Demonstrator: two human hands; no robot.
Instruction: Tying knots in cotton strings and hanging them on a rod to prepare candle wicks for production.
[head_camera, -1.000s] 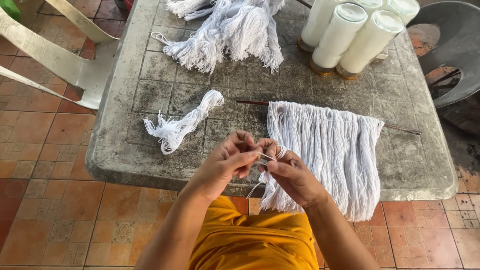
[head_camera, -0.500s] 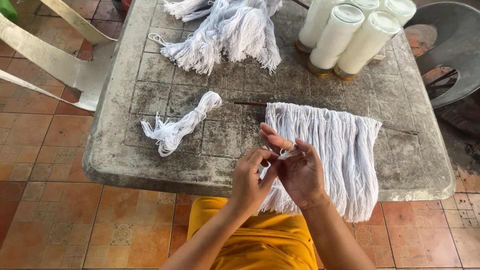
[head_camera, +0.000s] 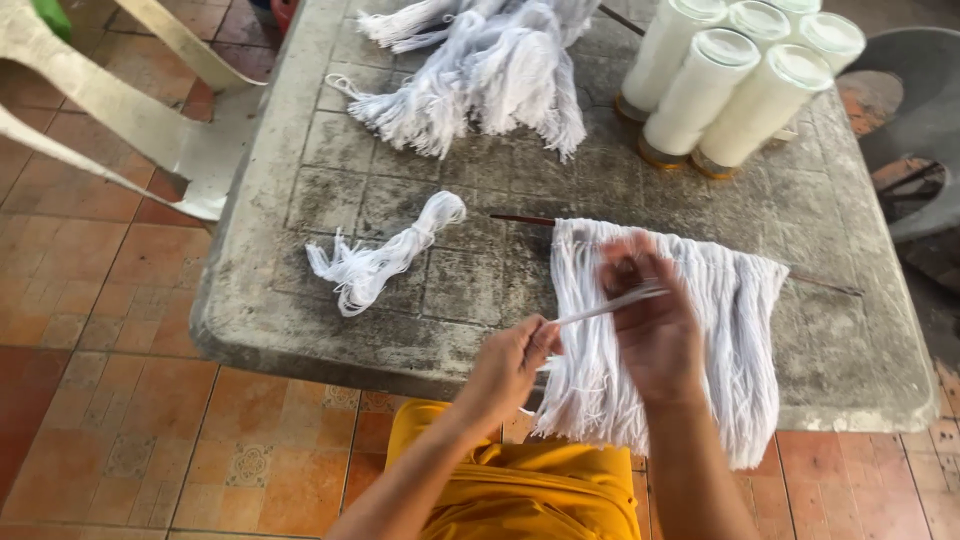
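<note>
Two hands pull one white string (head_camera: 605, 305) taut over the bench (head_camera: 330, 190) edge: the left hand (head_camera: 512, 362) pinches its near end, the right hand (head_camera: 650, 320) grips the far end above the string fringe (head_camera: 725, 330) hanging from a thin stick (head_camera: 520, 219).

White is seen on the hanging threads (head_camera: 720, 330), the small bundle (head_camera: 385, 262) near the table's left edge and the candles (head_camera: 735, 95) at its far right corner. The table (head_camera: 330, 190) is mottled grey, gridded.
</note>
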